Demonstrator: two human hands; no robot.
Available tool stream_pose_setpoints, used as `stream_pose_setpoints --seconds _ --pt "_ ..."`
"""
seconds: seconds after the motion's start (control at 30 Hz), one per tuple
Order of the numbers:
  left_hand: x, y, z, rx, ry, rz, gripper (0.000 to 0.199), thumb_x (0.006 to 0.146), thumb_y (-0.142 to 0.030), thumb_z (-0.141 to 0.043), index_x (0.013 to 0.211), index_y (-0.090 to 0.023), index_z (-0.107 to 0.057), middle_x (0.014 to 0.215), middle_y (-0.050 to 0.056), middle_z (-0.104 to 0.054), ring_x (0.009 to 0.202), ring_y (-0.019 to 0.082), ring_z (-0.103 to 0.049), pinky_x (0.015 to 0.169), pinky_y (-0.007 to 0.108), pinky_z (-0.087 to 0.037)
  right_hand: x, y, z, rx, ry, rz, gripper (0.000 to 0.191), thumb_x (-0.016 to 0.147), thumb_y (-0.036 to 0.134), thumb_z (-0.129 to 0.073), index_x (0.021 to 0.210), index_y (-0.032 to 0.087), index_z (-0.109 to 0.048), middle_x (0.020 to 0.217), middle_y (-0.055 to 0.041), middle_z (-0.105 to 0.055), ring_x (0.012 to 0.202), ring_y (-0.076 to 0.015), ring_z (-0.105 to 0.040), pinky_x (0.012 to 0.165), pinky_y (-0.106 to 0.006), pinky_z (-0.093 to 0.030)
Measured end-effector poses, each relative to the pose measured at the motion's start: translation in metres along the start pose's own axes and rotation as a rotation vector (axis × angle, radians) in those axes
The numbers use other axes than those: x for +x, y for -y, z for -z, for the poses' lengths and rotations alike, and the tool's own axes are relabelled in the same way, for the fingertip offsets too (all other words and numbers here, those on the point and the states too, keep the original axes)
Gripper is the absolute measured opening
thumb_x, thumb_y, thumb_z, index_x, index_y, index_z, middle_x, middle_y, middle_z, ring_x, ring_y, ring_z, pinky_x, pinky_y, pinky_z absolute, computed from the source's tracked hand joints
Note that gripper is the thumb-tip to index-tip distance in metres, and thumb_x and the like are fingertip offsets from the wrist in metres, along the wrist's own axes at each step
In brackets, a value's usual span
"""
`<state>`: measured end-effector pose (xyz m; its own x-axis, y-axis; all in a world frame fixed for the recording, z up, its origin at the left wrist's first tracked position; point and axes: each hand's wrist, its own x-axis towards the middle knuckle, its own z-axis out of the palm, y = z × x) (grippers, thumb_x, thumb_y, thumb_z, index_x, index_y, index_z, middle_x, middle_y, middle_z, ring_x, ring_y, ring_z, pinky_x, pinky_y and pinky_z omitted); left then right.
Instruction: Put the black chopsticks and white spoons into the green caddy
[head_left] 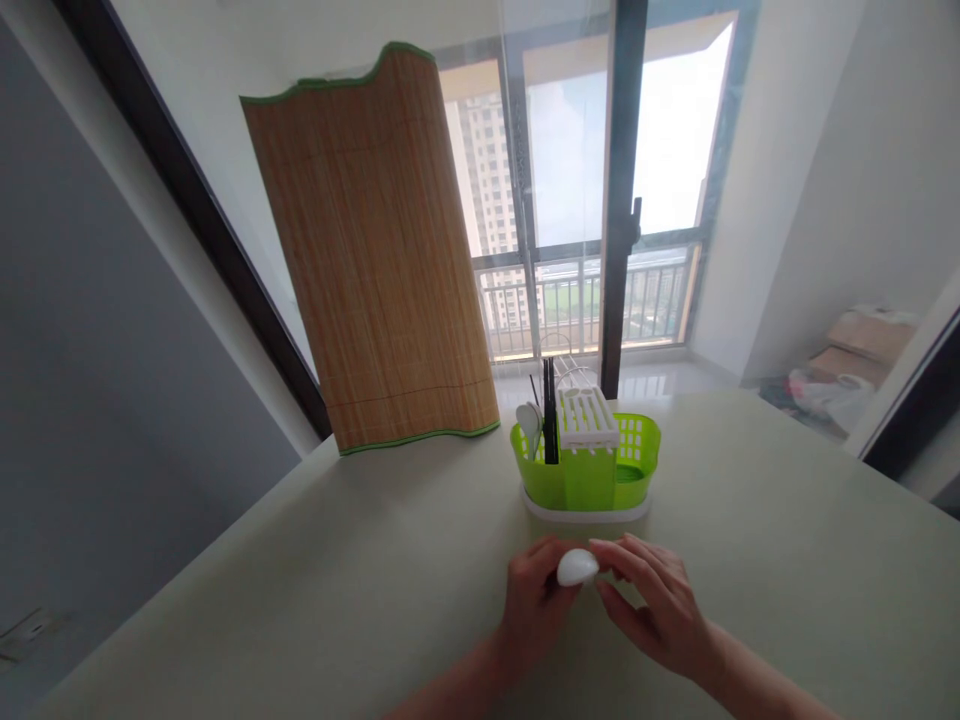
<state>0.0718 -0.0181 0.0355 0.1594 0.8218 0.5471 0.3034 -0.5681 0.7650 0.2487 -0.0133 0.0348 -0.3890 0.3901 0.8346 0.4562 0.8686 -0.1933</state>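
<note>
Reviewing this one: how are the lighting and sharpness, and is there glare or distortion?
Head view: backlit, with the sky through the window close to blown out, and the left hand and right hand rather dim; fine detail on the basket looks soft; lines toward the picture's sides lean, as with a wide lens.

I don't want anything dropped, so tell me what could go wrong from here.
The smooth white utensil in the left hand might slip onto the table. The green basket stands just beyond both hands, so a careless forward move could bump it. The black sticks rise above its rim and might get snagged.
</note>
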Motion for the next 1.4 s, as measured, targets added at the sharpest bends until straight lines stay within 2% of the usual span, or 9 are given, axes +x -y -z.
stream_pose_setpoints --seconds 0.17,0.3,0.37,0.47,0.57,0.77,1.03,1.3,1.4 --pt "0.023 -0.006 0.034 0.131 -0.301 -0.047 0.015 0.085 -0.03 -0.061 0.085 -0.02 -0.071 0.076 0.001 -0.067 0.066 0.014 -0.06 0.06 0.022 -0.046 0.0 -0.003 -0.007 0.058 0.053 -0.031 0.038 0.091 0.012 -0.049 0.127 0.019 -0.046 0.088 -0.0059 -0.065 0.072 -0.0179 -0.061 0.068 -0.03 -0.047" --pt "0.064 -0.021 0.064 0.215 -0.595 -0.104 0.022 0.086 -0.036 -0.06 0.087 -0.018 -0.072 0.071 -0.001 -0.065 0.057 0.009 -0.051 0.056 0.019 -0.041 -0.004 -0.007 -0.012 0.055 0.094 -0.026 0.036 0.091 0.01 -0.047 0.125 0.019 -0.047 0.088 -0.0066 -0.064 0.074 -0.0185 -0.059 0.066 -0.03 -0.044" --pt "0.088 -0.026 0.073 0.227 -0.652 -0.118 0.028 0.086 -0.041 -0.059 0.088 -0.017 -0.073 0.069 -0.001 -0.064 0.056 0.009 -0.05 0.055 0.019 -0.039 -0.005 -0.009 -0.014 0.062 0.109 -0.021 0.034 0.091 0.01 -0.047 0.124 0.019 -0.048 0.086 -0.0061 -0.063 0.072 -0.0184 -0.058 0.064 -0.03 -0.042" --pt "0.118 -0.02 0.077 0.252 -0.598 -0.064 0.036 0.084 -0.047 -0.058 0.086 -0.014 -0.073 0.067 0.0 -0.065 0.058 0.01 -0.052 0.057 0.021 -0.039 -0.005 -0.011 -0.017 0.085 0.123 -0.014 0.032 0.092 0.01 -0.046 0.122 0.018 -0.048 0.082 -0.0047 -0.06 0.068 -0.0174 -0.055 0.06 -0.029 -0.04" --pt "0.135 0.0 0.073 0.339 -0.445 0.048 0.044 0.084 -0.053 -0.054 0.075 -0.013 -0.071 0.061 0.0 -0.062 0.057 0.012 -0.052 0.056 0.023 -0.036 -0.004 -0.014 -0.018 0.086 0.143 -0.024 0.031 0.092 0.01 -0.045 0.122 0.018 -0.049 0.082 -0.0048 -0.059 0.069 -0.0176 -0.054 0.06 -0.029 -0.039" --pt "0.144 0.033 0.068 0.511 -0.259 0.197 0.051 0.082 -0.058 -0.048 0.064 -0.014 -0.066 0.056 -0.001 -0.057 0.053 0.012 -0.049 0.053 0.024 -0.028 -0.008 -0.02 -0.021 0.055 0.187 -0.028 0.031 0.092 0.011 -0.044 0.122 0.019 -0.049 0.081 -0.0041 -0.059 0.07 -0.0183 -0.053 0.059 -0.029 -0.036" --pt "0.152 0.033 0.069 0.561 -0.153 0.237 0.052 0.082 -0.058 -0.046 0.068 -0.015 -0.07 0.055 -0.001 -0.054 0.054 0.013 -0.045 0.051 0.024 -0.023 -0.007 -0.019 -0.018 0.02 0.24 -0.012 0.028 0.093 0.013 -0.042 0.12 0.019 -0.05 0.08 -0.0034 -0.058 0.07 -0.0189 -0.052 0.059 -0.03 -0.034" --pt "0.149 0.042 0.073 0.527 -0.19 0.235 0.045 0.081 -0.057 -0.052 0.084 -0.017 -0.072 0.067 0.001 -0.065 0.059 0.015 -0.053 0.052 0.024 -0.03 -0.01 -0.02 -0.021 0.006 0.281 -0.019 0.025 0.094 0.013 -0.041 0.115 0.02 -0.051 0.08 -0.0034 -0.058 0.07 -0.0189 -0.052 0.06 -0.03 -0.032" --pt "0.151 0.047 0.076 0.513 -0.261 0.239 0.044 0.079 -0.051 -0.057 0.105 -0.017 -0.066 0.075 0.001 -0.066 0.06 0.014 -0.053 0.054 0.023 -0.034 -0.009 -0.019 -0.021 0.001 0.294 -0.02 0.024 0.094 0.013 -0.04 0.114 0.02 -0.051 0.079 -0.0033 -0.058 0.07 -0.019 -0.052 0.059 -0.03 -0.032"
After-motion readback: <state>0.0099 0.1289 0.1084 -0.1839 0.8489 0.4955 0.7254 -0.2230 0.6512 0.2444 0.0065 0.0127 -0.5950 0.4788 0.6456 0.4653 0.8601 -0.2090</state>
